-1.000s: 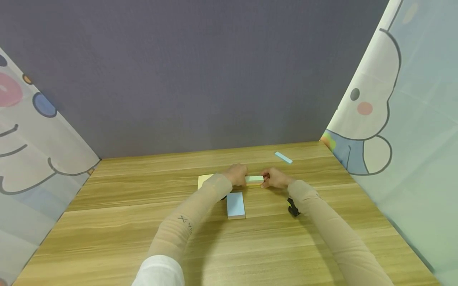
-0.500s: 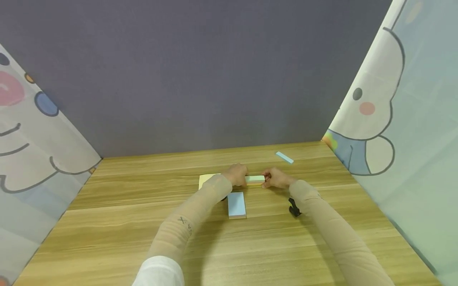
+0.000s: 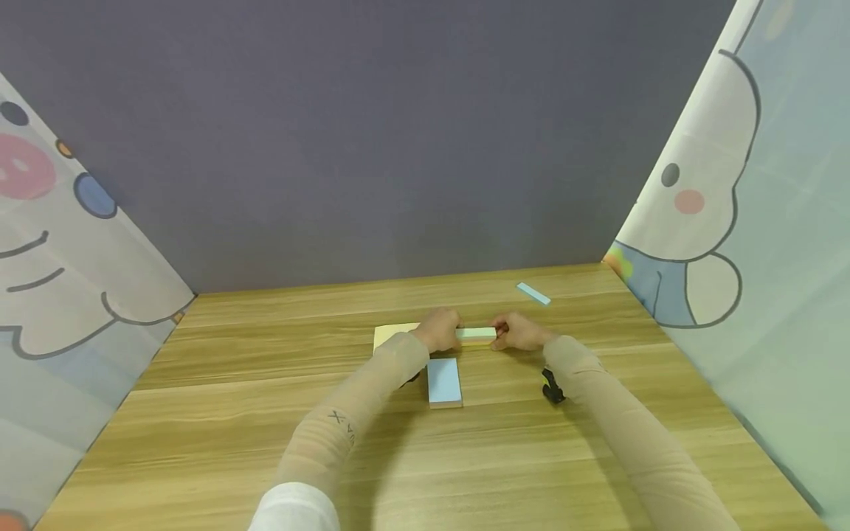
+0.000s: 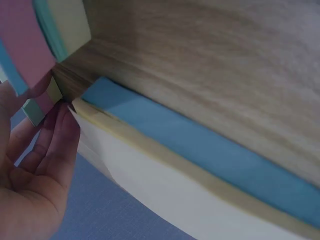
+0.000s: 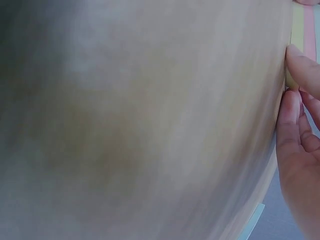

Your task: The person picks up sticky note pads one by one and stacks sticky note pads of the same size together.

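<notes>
In the head view, a small layered sticky note pad [image 3: 476, 335], pale green on top with pink and yellow below, lies between my hands. My left hand [image 3: 438, 330] grips its left end. At the other end, the thumb and fingers of my right hand [image 3: 521, 332] pinch the pad. The right wrist view shows that pad's yellow and pink bands [image 5: 298, 30] by the thumb. Nearer to me sits a blue-topped sticky note pad [image 3: 443, 382]. A yellow-topped pad [image 3: 390, 332] is partly hidden behind my left hand and forearm; the left wrist view shows a blue layer [image 4: 190, 145] on it.
A narrow light-blue strip [image 3: 533, 293] lies toward the back right of the wooden table [image 3: 232, 428]. A dark grey panel [image 3: 398, 147] stands behind, and printed cartoon sheets [image 3: 783, 310] hang at the sides. A black device [image 3: 553, 387] shows beneath the right forearm.
The head view has shifted slightly, so everything appears a little farther right. Both hands keep their hold on the layered pad, with no clear movement of it.
</notes>
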`<state>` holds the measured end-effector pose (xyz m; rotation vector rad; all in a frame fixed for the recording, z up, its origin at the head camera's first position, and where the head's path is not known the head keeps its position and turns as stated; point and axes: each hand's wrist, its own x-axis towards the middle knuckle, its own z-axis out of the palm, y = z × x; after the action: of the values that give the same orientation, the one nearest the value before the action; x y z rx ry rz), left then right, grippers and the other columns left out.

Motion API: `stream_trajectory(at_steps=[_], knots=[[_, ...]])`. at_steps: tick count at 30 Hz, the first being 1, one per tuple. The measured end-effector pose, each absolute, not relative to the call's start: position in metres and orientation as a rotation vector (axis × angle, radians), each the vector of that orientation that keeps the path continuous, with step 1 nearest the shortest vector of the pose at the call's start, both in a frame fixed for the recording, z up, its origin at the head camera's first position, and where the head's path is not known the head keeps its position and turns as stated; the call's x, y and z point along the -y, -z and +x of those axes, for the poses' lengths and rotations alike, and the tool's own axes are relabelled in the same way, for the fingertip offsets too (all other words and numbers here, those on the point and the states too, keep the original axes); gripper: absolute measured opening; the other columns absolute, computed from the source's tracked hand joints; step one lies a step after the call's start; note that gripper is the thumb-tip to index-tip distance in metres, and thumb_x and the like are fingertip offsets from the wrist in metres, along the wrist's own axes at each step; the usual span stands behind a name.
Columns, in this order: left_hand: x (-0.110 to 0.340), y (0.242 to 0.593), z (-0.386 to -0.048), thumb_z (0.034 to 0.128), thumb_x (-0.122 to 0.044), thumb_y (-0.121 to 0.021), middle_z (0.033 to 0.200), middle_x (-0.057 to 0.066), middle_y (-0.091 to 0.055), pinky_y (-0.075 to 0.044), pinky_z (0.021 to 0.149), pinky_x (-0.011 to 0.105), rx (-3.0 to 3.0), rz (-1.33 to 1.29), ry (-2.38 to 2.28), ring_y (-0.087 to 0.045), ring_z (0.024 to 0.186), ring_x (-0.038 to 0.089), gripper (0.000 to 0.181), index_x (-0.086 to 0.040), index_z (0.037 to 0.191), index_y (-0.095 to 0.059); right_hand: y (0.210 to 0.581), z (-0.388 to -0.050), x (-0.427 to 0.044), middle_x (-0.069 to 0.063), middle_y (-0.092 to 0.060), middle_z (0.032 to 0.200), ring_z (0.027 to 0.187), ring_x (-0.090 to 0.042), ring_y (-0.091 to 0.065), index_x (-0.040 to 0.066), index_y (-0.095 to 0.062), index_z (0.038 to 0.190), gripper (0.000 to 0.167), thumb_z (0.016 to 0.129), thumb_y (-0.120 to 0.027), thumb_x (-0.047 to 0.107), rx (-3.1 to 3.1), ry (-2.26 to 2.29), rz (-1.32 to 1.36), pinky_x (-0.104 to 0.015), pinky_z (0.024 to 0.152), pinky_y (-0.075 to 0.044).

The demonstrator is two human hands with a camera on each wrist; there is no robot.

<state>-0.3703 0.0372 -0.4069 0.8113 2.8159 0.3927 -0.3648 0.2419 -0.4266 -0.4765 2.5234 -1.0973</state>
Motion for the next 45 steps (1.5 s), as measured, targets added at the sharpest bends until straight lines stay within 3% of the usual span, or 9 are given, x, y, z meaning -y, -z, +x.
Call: stream_trajectory(at_steps=[7,14,22,26,30,35,45], knots=[[-0.039,0.407,-0.368,0.0752,-0.011,-0.074,0.098,0.004,-0.066,-0.046,0.063,0.021,-2.810,0.789,-0.407,-0.052,0.074,0.011,0.029,-0.006,0.104,-0.070,0.427,-0.362,-0.243,-0.011,-0.056,0.092,0.082,-0.016,-0.050,-0.011,-0.051,0.119,0.046,0.080,-0.068,0.007,-2.546,1.096,-0.463,-0.026,0.072,-0.044],[-0.038,0.406,-0.366,0.0771,-0.013,-0.073,0.110,0.007,-0.063,-0.048,0.070,0.023,-2.795,0.742,-0.441,-0.056,0.087,0.015,0.036,-0.005,0.112,-0.066,0.426,-0.361,-0.242,-0.011,-0.056,0.092,0.081,-0.016,-0.049,-0.010,-0.051,0.119,0.045,0.081,-0.068,0.009,-2.549,1.069,-0.473,-0.025,0.070,-0.043],[-0.036,0.409,-0.367,0.0760,-0.011,-0.073,0.102,0.005,-0.065,-0.047,0.065,0.022,-2.801,0.738,-0.452,-0.053,0.078,0.014,0.033,-0.006,0.108,-0.068,0.434,-0.369,-0.251,-0.004,-0.055,0.086,0.077,-0.014,-0.050,-0.006,-0.053,0.117,0.051,0.079,-0.072,0.023,-2.426,1.165,-0.676,-0.024,0.067,-0.044],[-0.036,0.410,-0.367,0.0769,-0.012,-0.073,0.114,0.006,-0.062,-0.050,0.079,0.026,-2.803,0.724,-0.446,-0.058,0.099,0.020,0.038,-0.006,0.114,-0.065,0.424,-0.363,-0.251,-0.012,-0.056,0.096,0.087,-0.020,-0.052,-0.011,-0.049,0.122,0.054,0.079,-0.071,0.012,-2.457,1.131,-0.593,-0.027,0.075,-0.046],[-0.037,0.411,-0.367,0.0781,-0.014,-0.072,0.126,0.006,-0.056,-0.044,0.096,0.030,-2.800,0.691,-0.440,-0.048,0.119,0.025,0.044,-0.008,0.120,-0.061,0.423,-0.363,-0.261,-0.017,-0.055,0.104,0.091,-0.022,-0.052,-0.015,-0.045,0.124,0.054,0.079,-0.069,0.006,-2.481,1.107,-0.571,-0.026,0.078,-0.045],[-0.037,0.412,-0.367,0.0784,-0.014,-0.072,0.128,0.005,-0.055,-0.040,0.100,0.032,-2.798,0.666,-0.423,-0.045,0.123,0.026,0.046,-0.009,0.122,-0.059,0.416,-0.368,-0.285,-0.022,-0.056,0.107,0.094,-0.025,-0.054,-0.015,-0.046,0.122,0.050,0.081,-0.066,0.003,-2.550,1.076,-0.574,-0.030,0.080,-0.047],[-0.039,0.407,-0.365,0.0783,-0.010,-0.071,0.127,0.005,-0.056,-0.045,0.095,0.030,-2.791,0.640,-0.447,-0.048,0.120,0.024,0.046,-0.007,0.122,-0.059,0.397,-0.390,-0.330,-0.031,-0.057,0.104,0.093,-0.038,-0.056,-0.017,-0.052,0.112,0.036,0.082,-0.060,0.000,-2.929,0.896,-0.459,-0.044,0.083,-0.047]])
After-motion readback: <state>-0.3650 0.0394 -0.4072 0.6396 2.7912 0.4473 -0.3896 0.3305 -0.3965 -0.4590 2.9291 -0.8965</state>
